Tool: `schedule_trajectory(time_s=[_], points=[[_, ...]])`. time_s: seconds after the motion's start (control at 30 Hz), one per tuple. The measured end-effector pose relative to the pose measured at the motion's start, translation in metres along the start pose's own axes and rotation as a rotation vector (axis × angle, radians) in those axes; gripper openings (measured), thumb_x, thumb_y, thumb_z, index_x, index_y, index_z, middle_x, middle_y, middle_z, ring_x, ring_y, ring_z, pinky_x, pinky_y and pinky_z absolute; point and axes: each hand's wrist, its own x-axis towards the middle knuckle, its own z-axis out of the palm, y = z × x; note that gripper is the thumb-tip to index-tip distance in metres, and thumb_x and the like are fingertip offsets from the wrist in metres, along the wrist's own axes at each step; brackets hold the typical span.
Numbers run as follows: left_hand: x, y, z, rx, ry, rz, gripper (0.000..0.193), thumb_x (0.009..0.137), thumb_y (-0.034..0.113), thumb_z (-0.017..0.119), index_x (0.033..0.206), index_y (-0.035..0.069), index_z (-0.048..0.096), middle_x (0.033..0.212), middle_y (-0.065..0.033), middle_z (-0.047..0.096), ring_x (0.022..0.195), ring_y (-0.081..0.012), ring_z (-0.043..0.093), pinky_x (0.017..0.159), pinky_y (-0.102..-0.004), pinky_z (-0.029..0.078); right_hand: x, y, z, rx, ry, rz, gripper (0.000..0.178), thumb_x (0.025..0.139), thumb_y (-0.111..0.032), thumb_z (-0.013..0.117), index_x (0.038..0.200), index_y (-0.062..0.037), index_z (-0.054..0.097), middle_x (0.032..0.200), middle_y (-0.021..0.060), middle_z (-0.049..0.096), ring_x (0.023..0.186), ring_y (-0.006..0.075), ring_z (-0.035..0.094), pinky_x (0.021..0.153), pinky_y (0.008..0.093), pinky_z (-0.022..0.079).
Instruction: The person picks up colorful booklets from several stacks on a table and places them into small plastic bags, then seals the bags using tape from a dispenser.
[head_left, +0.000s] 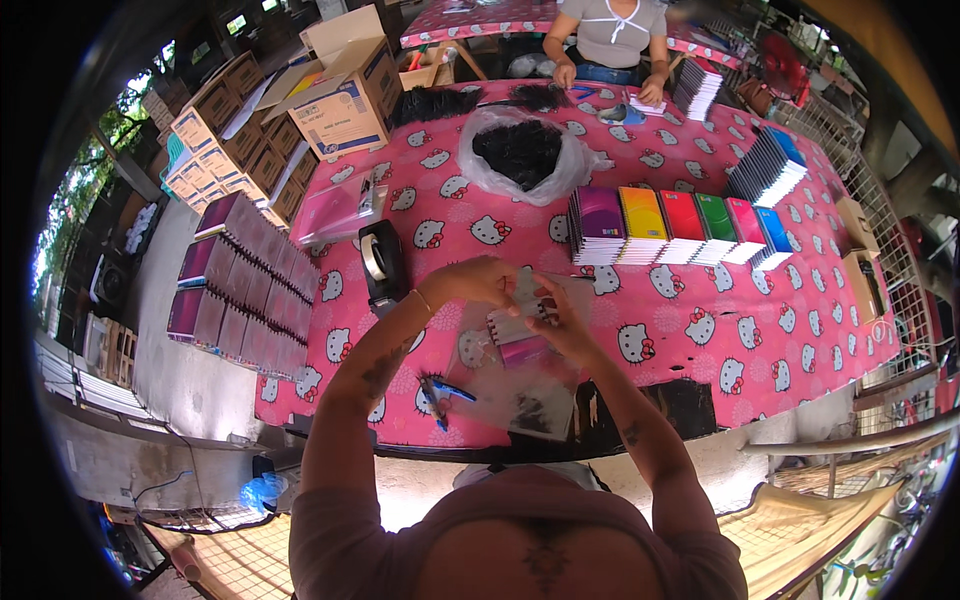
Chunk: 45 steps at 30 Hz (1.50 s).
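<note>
Both hands close on a small pink notebook (pixel 520 335): left hand (pixel 480 282), right hand (pixel 560 325); I see clear bags (pixel 520 395) below.

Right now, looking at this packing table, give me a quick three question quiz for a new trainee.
1. True or false: both hands are holding a small spiral notebook over a clear plastic bag.
2. What stands just to the left of the left hand? A) a black tape dispenser B) a kettle C) a fan
3. Fill in: the row of coloured notebooks lies on a ____ patterned tablecloth.

Key: 1 true; 2 A; 3 pink.
</note>
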Motion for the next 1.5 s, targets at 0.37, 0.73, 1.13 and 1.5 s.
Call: schedule_trajectory(time_s=[0.37, 0.73, 1.13, 1.5], points=[[-0.038, 0.069, 0.106, 1.035, 0.917, 0.027, 0.074, 0.073, 0.038, 0.08, 0.127, -0.005, 0.055, 0.107, -0.0161, 0.064, 0.1, -0.0314, 0.061, 0.099, -0.0436, 0.044, -0.054, 0.045, 0.043, 0.764, 0.585, 0.192, 0.054, 0.099, -0.029, 0.062, 0.146, -0.0152, 0.041, 0.122, 0.0081, 0.054, 0.11, 0.0187, 0.055, 0.093, 0.0354, 0.048], [-0.071, 0.052, 0.182, -0.537, 0.996, 0.11, 0.058, 0.08, 0.02, 0.081, 0.127, -0.001, 0.052, 0.113, -0.0193, 0.06, 0.1, -0.0294, 0.061, 0.084, -0.0399, 0.049, -0.077, 0.001, 0.038, 1.069, 0.051, 0.167, 0.062, 0.09, -0.029, 0.074, 0.14, -0.0076, 0.044, 0.137, 0.0103, 0.055, 0.127, 0.0273, 0.055, 0.105, 0.0469, 0.046], [-0.209, -0.141, 0.039, -0.825, 1.288, -0.467, 0.026, 0.086, 0.026, 0.076, 0.101, 0.006, 0.07, 0.075, -0.0007, 0.059, 0.068, -0.0107, 0.062, 0.06, -0.0256, 0.047, -0.052, -0.05, -0.008, -0.346, 0.029, -0.34, 0.064, 0.071, -0.024, 0.086, 0.128, -0.0129, 0.06, 0.132, 0.0111, 0.055, 0.129, 0.0315, 0.051, 0.105, 0.0456, 0.041], [-0.178, -0.077, 0.053, 0.582, 1.175, -0.974, 0.018, 0.084, 0.024, 0.064, 0.085, 0.011, 0.077, 0.07, -0.0159, 0.07, 0.074, -0.0281, 0.073, 0.068, -0.0368, 0.057, -0.075, -0.116, 0.021, -1.089, 0.166, -0.475, 0.048, 0.071, -0.037, 0.081, 0.112, -0.0153, 0.067, 0.099, 0.0025, 0.062, 0.112, 0.0227, 0.054, 0.106, 0.0574, 0.026]])
